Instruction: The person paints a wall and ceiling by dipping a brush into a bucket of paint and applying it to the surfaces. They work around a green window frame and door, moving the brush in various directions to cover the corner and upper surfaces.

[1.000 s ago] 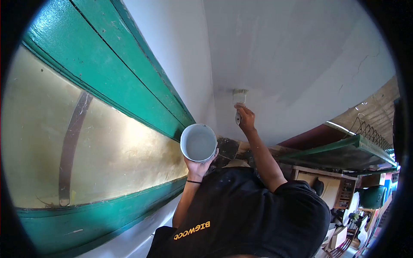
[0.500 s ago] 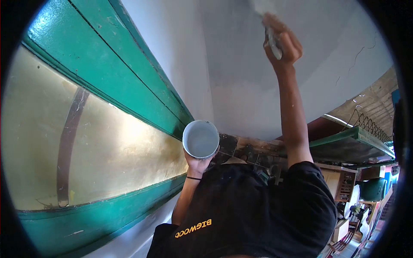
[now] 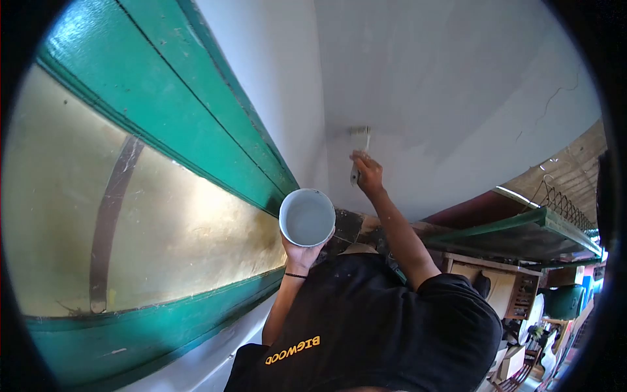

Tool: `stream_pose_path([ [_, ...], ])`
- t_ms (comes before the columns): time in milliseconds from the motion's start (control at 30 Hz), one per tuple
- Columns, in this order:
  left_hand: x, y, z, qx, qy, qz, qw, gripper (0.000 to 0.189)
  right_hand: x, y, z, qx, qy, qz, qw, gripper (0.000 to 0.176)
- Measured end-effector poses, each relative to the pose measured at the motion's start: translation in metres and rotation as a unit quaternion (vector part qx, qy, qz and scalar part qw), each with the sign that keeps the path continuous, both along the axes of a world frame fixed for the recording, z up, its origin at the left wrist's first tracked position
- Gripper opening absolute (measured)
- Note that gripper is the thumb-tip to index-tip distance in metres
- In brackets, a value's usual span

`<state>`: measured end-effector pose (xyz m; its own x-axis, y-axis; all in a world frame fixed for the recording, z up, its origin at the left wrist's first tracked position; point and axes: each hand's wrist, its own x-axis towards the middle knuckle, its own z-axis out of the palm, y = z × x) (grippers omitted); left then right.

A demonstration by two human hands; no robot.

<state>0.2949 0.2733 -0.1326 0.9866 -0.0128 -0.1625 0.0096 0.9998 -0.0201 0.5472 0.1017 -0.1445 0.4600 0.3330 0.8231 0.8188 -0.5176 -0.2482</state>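
Note:
My left hand [image 3: 304,255] is wrapped round the underside of a round paint tub [image 3: 282,219], held in front of my body. Pale grey-white paint [image 3: 308,221] shows inside it. Higher up, my right hand [image 3: 369,172] grips the handle of a paintbrush [image 3: 361,140]. The bristles are at the grey wall [image 3: 418,78], close to the corner with the paler wall on the left. Around the brush the wall has lighter and darker patches.
On the left is a green wooden frame [image 3: 196,124] with a yellowish pane [image 3: 176,222]. A green-edged shelf [image 3: 516,228] juts out on the right, with wire hangers [image 3: 562,202] above it. Furniture and household items crowd the lower right. Thin cracks [image 3: 548,101] mark the wall.
My right hand has brought the brush down and left, from high on the wall to near the corner. The tub in my left hand has barely moved.

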Motion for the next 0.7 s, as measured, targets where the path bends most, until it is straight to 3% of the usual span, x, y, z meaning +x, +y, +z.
stream_pose_path([
  [67, -0.002, 0.003, -0.003, -0.007, 0.011, 0.007, 1.000, 0.083, 0.000, -0.001, -0.023, -0.008, 0.049, 0.012, 0.999, 0.033],
  [167, -0.003, 0.006, 0.001, -0.015, -0.009, 0.011, 1.000, 0.082, 0.017, -0.002, 0.020, 0.015, 0.110, 0.012, 0.994, 0.037],
  [300, -0.003, 0.009, -0.003, 0.005, -0.014, 0.000, 1.000, 0.075, 0.042, -0.002, 0.182, 0.142, 0.001, 0.025, 0.990, 0.036],
  [467, 0.001, 0.007, -0.001, -0.037, -0.024, 0.014, 0.999, 0.084, 0.057, 0.009, 0.345, 0.172, -0.241, 0.018, 0.955, 0.033],
  [500, -0.001, 0.006, 0.000, -0.032, -0.025, 0.008, 0.999, 0.085, 0.060, 0.012, 0.361, 0.162, -0.277, 0.005, 0.947, 0.035],
  [600, 0.001, 0.006, 0.003, -0.014, -0.036, -0.003, 0.999, 0.086, 0.085, 0.024, 0.394, 0.153, -0.461, 0.102, 0.868, 0.007],
  [700, -0.002, 0.003, 0.002, 0.004, -0.032, -0.003, 0.999, 0.087, 0.084, 0.015, 0.367, 0.116, -0.417, 0.051, 0.900, 0.027],
])
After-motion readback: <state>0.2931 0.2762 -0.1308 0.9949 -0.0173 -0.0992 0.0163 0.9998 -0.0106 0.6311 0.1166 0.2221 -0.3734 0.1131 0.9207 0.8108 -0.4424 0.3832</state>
